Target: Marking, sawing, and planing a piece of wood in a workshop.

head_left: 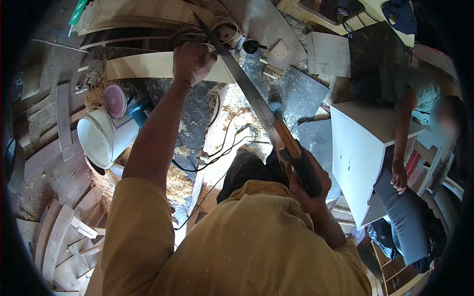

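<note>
My left hand [194,62] grips a long, curved pale wooden board [138,66] near its right end, with fingers curled over it. A long steel handsaw [242,78] lies diagonally across that end, just right of my fingers, its tip pointing up and away from me. My right hand [308,180] is closed on the saw's handle, low at the right of my body; part of the grip is covered by my fingers. Whether the blade touches the board is hard to tell.
A co-worker [414,98] sits at the right beside a white cabinet [356,163]. A white bucket [96,140] lies tipped at the left. Black cables [217,158] run below the saw among wood shavings. Wooden offcuts [64,118] and curved strips [133,17] surround the area.
</note>
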A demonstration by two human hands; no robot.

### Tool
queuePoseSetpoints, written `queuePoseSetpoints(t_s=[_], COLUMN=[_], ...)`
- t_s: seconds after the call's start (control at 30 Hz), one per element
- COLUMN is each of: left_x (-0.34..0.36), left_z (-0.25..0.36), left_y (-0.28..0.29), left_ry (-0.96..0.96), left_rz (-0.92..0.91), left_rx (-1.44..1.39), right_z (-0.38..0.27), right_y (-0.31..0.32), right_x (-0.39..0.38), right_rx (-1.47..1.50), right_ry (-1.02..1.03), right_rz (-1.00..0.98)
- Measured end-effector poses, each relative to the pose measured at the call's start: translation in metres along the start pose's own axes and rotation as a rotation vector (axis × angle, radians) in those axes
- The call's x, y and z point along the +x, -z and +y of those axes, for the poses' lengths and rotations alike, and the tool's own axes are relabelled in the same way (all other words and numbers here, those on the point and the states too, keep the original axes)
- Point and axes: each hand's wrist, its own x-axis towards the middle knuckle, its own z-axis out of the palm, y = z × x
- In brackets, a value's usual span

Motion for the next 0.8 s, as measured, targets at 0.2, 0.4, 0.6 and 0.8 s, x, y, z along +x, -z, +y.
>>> queuePoseSetpoints(t_s=[0.2, 0.4, 0.6, 0.8], left_x=[0.002, 0.0, 0.001, -0.001], left_z=[0.006, 0.0, 0.0, -0.006], left_y=[0.003, 0.001, 0.0, -0.006], left_ry=[0.011, 0.006, -0.064, -0.012], left_rz=[-0.013, 0.002, 0.077, 0.014], left_rx=[0.074, 0.038, 0.002, 0.091], right_z=[0.005, -0.004, 0.0, -0.009], right_y=[-0.005, -0.011, -0.003, -0.012], right_x=[0.001, 0.003, 0.0, 0.011], right_rx=[-0.166, -0.164, -0.057, -0.097], right_ry=[0.162, 0.05, 0.022, -0.013], right_rz=[0.01, 0.019, -0.015, -0.054])
